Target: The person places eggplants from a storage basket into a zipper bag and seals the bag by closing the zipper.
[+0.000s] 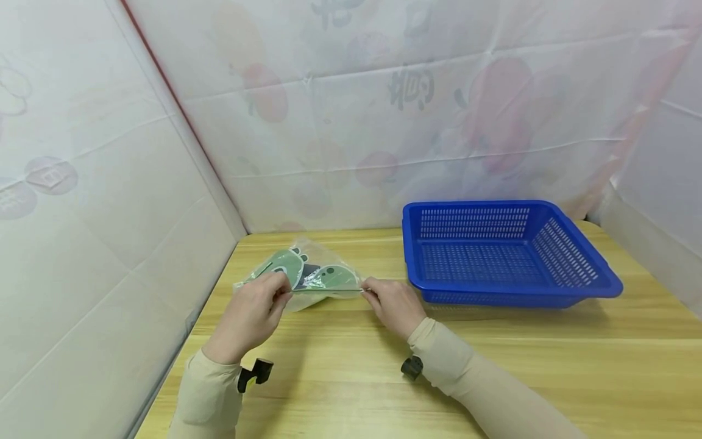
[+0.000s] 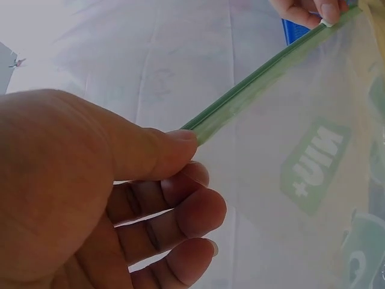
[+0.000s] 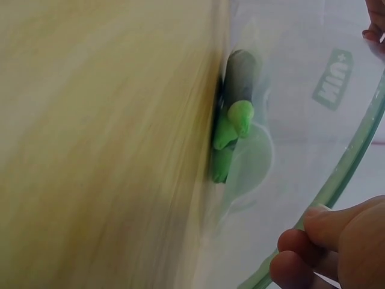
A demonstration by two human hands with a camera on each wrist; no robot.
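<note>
A clear zip bag (image 1: 331, 279) with green cartoon print lies across the left part of the table, its green zip edge (image 2: 255, 84) pulled straight between both hands. At the left end of that edge, my left hand (image 1: 249, 317) pinches the strip between thumb and forefinger. My right hand (image 1: 396, 305) pinches the opposite end, close to a small white slider (image 2: 326, 23) seen in the left wrist view. Inside the bag, the right wrist view shows a dark grey and bright green bundle (image 3: 239, 81) resting low near the tabletop.
A blue plastic basket (image 1: 471, 262) with slotted walls stands at the back right, just beyond my right hand. Printed white sheeting (image 1: 351, 122) hangs behind and beside the wooden table (image 1: 340, 390).
</note>
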